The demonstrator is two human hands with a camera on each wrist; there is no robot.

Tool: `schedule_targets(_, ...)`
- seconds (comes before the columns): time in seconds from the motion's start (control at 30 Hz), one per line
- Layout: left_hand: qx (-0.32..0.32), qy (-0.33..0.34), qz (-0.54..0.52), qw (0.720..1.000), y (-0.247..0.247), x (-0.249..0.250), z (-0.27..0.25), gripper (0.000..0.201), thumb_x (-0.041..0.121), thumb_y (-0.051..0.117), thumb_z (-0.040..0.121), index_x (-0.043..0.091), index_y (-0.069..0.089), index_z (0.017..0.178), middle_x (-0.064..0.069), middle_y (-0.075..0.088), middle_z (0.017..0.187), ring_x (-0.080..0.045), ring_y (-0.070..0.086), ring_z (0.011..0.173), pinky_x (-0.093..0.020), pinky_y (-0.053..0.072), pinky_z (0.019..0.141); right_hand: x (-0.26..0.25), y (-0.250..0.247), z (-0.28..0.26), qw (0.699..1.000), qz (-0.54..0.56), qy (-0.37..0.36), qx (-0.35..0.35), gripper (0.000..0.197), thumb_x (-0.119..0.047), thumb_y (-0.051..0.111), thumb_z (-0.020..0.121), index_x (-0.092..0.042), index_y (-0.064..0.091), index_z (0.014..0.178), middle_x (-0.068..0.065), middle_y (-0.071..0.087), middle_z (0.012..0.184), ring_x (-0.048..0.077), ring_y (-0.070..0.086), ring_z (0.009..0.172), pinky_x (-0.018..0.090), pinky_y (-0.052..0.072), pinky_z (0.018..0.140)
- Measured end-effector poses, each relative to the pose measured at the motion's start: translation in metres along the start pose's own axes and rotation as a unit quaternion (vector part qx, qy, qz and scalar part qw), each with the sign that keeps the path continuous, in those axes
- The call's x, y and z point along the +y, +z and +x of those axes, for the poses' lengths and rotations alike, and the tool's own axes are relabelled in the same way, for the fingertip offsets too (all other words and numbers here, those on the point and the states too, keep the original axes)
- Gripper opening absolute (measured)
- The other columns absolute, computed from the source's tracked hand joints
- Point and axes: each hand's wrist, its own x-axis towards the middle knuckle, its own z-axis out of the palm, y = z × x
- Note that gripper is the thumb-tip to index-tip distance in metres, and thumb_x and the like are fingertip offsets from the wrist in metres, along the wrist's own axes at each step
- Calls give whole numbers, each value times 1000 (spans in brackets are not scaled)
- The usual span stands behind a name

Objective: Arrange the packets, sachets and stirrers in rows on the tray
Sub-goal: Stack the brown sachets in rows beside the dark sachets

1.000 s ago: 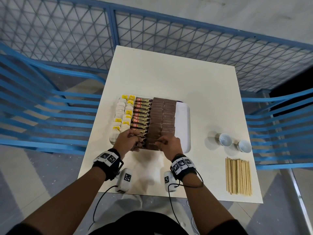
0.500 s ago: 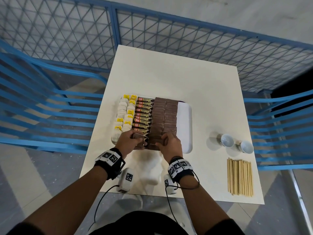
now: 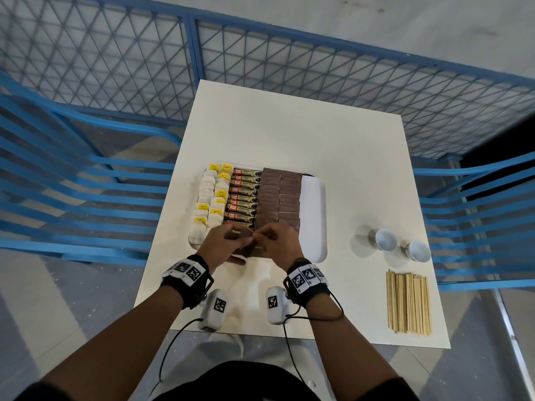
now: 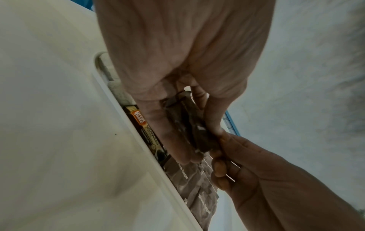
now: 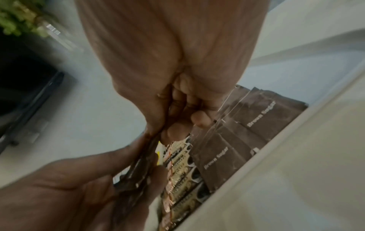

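Observation:
A white tray [image 3: 314,215] holds rows of tea bags [image 3: 209,198], coffee granule sachets [image 3: 243,198] and brown sugar packets [image 3: 279,198]. Over the tray's near end my left hand [image 3: 241,243] grips a small stack of brown sugar packets [image 3: 238,235] between thumb and fingers. My right hand [image 3: 260,236] pinches the stack's right end. The left wrist view shows the stack [image 4: 189,125] in my left hand [image 4: 195,140]. In the right wrist view my right hand [image 5: 160,132] pinches its edge [image 5: 136,176]. Wooden stirrers [image 3: 408,302] lie bundled at the table's near right.
Two small white cups [image 3: 386,240] [image 3: 419,250] stand to the right of the tray. The tray's right strip is bare. The white table [image 3: 289,134] is ringed by blue railings [image 3: 86,180] and mesh fencing.
Both hands have risen a little from the tray's near row and drawn together. The stack of brown packets now shows between them.

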Motion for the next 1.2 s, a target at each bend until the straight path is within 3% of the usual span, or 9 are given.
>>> schedule_targets(0.07,25,8,0,1000,0,2,0,12,19,71,94,13,70,104,-15,72,98,-30,75,81,-42,62,59,1,-2,-1,1000,17,2,7,2,-21,76,86,-20,76,88,-16,68,77,-4,62,72,10,46,67)
schedule_targets(0.27,57,39,26,997,2,2,1,10,20,66,98,21,74,103,-9,72,99,-26,74,82,-44,63,59,1,-2,0,999,43,1,-6,10,-15,75,86,-20,74,95,-9,72,79,5,67,73,26,57,71)
schedule_targets(0.37,48,30,-2,998,1,1,1,18,19,68,96,20,74,114,-6,70,107,-23,72,94,-44,63,60,2,-6,0,997,65,15,29,10,-13,73,88,-19,71,96,-2,73,87,12,68,78,23,57,69)
schedule_targets(0.47,33,19,16,999,0,-1,2,19,16,76,90,16,72,109,-6,71,104,-22,72,92,-43,64,61,2,-8,-1,993,102,41,47,10,-10,71,90,-15,68,98,2,73,91,16,70,79,16,55,61)
schedule_targets(0.6,37,28,39,998,-2,-2,6,20,10,76,89,12,70,108,-8,71,101,-24,71,91,-41,64,61,1,-13,3,999,27,44,7,14,-21,74,89,-15,70,101,-6,69,89,2,63,76,7,46,61)
schedule_targets(0.67,37,32,38,998,-2,-1,9,18,8,74,90,14,71,106,-8,71,103,-25,71,92,-39,63,60,2,-15,6,999,3,48,3,14,-23,75,88,-18,73,101,-9,70,89,2,63,77,12,47,68)
schedule_targets(0.83,88,18,25,996,-4,-2,19,24,-5,61,93,17,69,98,-7,69,103,-19,70,85,-30,62,59,11,-16,14,988,13,123,96,19,-27,80,82,-19,76,98,-1,75,96,16,69,91,33,55,89)
schedule_targets(1.07,84,9,12,996,-10,-10,25,32,-16,57,89,9,66,107,-14,69,105,-24,72,83,-39,64,64,13,-8,10,983,-33,152,97,16,-29,82,78,-20,78,91,-1,75,89,12,66,81,21,50,81)
schedule_targets(1.2,77,1,1,997,-12,-11,26,31,-17,57,90,9,66,103,-17,68,104,-30,73,82,-49,64,69,12,-5,10,980,-35,161,116,14,-29,82,77,-20,77,86,-2,75,87,15,68,84,26,52,83)
